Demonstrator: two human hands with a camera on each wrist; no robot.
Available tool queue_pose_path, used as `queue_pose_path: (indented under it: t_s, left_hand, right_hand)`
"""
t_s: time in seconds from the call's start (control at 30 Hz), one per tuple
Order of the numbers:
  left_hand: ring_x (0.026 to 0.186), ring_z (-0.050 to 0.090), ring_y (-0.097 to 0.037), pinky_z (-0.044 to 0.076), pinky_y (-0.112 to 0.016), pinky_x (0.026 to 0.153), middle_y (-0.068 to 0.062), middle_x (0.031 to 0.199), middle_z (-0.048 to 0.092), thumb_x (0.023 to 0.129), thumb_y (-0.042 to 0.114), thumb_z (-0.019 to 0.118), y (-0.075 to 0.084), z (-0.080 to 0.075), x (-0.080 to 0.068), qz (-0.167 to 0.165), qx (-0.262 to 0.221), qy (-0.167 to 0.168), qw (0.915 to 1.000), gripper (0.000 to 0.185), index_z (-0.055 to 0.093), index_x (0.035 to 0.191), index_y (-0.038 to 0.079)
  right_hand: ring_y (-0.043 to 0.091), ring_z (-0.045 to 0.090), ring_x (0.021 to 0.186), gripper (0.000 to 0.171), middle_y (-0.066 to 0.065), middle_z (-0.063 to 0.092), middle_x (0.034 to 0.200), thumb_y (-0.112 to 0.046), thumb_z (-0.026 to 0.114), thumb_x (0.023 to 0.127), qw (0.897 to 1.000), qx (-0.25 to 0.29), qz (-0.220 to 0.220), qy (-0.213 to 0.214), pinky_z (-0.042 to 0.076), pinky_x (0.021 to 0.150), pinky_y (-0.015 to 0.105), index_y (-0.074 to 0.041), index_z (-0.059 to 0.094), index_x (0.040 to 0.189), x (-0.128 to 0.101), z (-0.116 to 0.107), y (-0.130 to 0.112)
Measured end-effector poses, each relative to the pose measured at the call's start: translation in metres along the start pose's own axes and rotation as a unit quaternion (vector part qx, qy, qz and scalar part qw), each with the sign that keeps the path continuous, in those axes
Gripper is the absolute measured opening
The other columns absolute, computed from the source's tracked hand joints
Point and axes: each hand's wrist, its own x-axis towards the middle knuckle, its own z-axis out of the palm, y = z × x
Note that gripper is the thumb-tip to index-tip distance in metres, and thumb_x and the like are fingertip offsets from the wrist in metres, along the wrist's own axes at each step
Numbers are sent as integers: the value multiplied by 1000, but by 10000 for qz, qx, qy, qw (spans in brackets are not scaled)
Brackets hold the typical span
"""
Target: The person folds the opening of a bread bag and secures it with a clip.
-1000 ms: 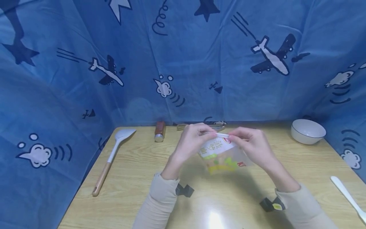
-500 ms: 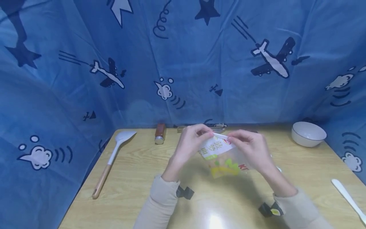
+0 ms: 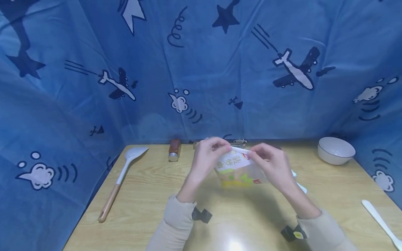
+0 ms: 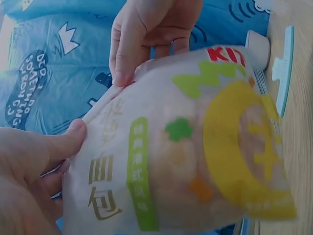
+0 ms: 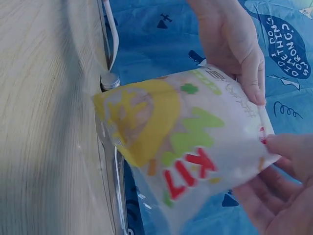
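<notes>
Our left hand [image 3: 205,157] and right hand [image 3: 274,164] hold the bag [image 3: 235,170] above the tabletop [image 3: 157,181], fingers [image 4: 123,69] pinching its top edge; a bowl [image 3: 333,158] stands farther right.

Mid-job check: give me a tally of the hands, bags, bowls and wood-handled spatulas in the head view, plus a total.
Hands: 2 (left hand, right hand)
Bag: 1
Bowl: 1
Wood-handled spatula: 1
Total: 5

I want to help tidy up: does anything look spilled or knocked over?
I see no spill. The little red-brown bottle looks odd: near the back of the table, it seems to lie on its side, silver cap toward us.
</notes>
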Motion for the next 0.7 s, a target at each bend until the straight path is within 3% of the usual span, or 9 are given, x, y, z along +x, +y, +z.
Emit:
queue_pose_path:
  t_s: [0.17, 0.33, 0.5, 0.7]
  left_hand:
    - [90, 67, -14, 41, -40, 99, 4, 91, 81, 88, 27, 85, 4, -5, -1, 345, 606, 213, 9973, 8, 83, 91, 19]
    - [92, 67, -13, 38, -42, 100, 5, 92, 81, 88, 25, 85, 8, -11, -2, 465, 727, 114, 9962, 6, 83, 92, 21]
    - [91, 67, -14, 39, -41, 99, 4, 93, 81, 88, 24, 85, 7, -15, -2, 507, 804, 42, 9955, 6, 83, 92, 20]
    - [90, 68, -16, 40, -43, 98, 3, 93, 82, 89, 23, 84, 5, -18, 0, 608, 806, -118, 9948, 6, 83, 91, 18]
  right_hand:
    - [23, 78, 90, 11, 15, 81, 103, -16, 75, 99, 9980, 328, 273, -456, 63, 70, 28, -7, 76, 104, -1, -1, -3]
    - [36, 78, 103, 13, 24, 77, 110, -12, 71, 101, 9910, 898, 604, -789, 65, 64, 36, -2, 72, 109, -4, 1, -6]
    - [27, 76, 102, 12, 23, 76, 110, -13, 70, 102, 9868, 1151, 583, -973, 66, 64, 36, -2, 70, 108, -3, 6, -4]
    - [8, 72, 88, 17, 18, 75, 109, -17, 70, 102, 9894, 798, 204, -1194, 65, 71, 30, -4, 71, 114, 6, -12, 4]
